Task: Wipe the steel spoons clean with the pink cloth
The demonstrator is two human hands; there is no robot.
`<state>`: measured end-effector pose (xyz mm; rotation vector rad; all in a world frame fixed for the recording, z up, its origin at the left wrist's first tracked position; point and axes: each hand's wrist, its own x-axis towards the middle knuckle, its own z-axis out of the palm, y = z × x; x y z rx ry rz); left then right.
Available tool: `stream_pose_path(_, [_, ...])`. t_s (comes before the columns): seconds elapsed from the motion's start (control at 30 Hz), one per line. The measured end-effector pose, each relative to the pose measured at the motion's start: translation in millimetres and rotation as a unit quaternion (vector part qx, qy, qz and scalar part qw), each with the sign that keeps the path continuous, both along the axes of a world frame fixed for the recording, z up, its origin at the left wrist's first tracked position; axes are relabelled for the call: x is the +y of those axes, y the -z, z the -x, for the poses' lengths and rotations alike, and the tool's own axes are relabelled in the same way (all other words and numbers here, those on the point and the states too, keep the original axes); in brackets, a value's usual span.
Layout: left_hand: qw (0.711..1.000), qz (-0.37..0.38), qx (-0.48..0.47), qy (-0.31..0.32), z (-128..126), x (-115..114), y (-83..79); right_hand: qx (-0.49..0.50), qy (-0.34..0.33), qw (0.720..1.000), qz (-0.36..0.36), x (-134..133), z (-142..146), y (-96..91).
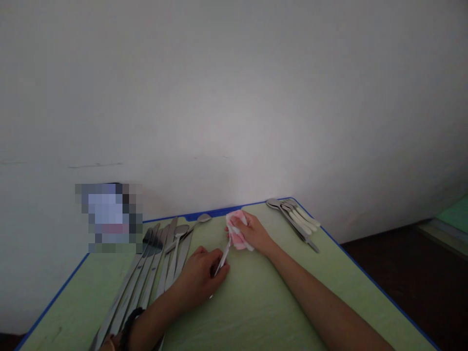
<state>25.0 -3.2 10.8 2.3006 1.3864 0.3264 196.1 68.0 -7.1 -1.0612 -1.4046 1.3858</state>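
Observation:
My left hand (201,279) is closed round the handle of a metal utensil (224,257) that slants up toward my right hand. My right hand (252,233) grips a pink and white cloth (236,229), which is wrapped round the utensil's far end. Both hands rest low over the green table (256,302), near its middle. The utensil's head is hidden inside the cloth, so I cannot tell what kind it is.
A row of long metal utensils and spoons (157,263) lies to the left of my left hand. A small bunch of spoons with white handles (298,219) lies at the far right corner. A white wall stands just behind the table's blue edge (204,213). A blurred patch sits at the far left.

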Motion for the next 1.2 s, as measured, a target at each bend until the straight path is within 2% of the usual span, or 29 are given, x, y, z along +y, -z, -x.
stream_pose_path(0.2, [1.0, -0.011, 0.001, 0.008, 3.4, 1.6, 6.3, -0.049, 0.006, 0.997, -0.054, 0.4, -4.7, 1.2])
stream_pose_path(0.37, [1.0, -0.002, -0.02, -0.001, 2.7, 0.6, 6.5, -0.095, 0.084, 0.987, -0.101, -2.5, -1.8, -2.4])
stream_pose_path(0.43, [1.0, 0.0, -0.029, -0.006, 1.0, -1.5, 5.2, -0.073, 0.114, 0.986, -0.093, -7.3, 6.0, -4.2])
stream_pose_path(0.57, [0.999, 0.006, -0.037, -0.02, -1.8, -5.6, 4.4, 0.037, 0.167, 0.985, -0.035, -19.0, 27.6, -4.4])
stream_pose_path(0.8, [0.996, 0.003, -0.082, -0.032, -0.5, -5.8, 10.5, 0.043, 0.138, 0.989, -0.03, -21.8, 37.9, -0.1])
stream_pose_path(0.97, [0.992, 0.013, -0.12, -0.046, 0.5, -3.9, 10.8, -0.034, 0.085, 0.993, -0.07, -16.8, 31.6, 0.9])
stream_pose_path(1.07, [0.992, 0.026, -0.112, -0.054, -0.3, -2.3, 9.7, -0.045, 0.062, 0.995, -0.067, -14.7, 27.0, 1.8])
stream_pose_path(1.2, [0.994, 0.037, -0.081, -0.06, -1.5, -1.1, 7.9, -0.083, 0.101, 0.986, -0.108, -10.8, 18.7, 1.8])
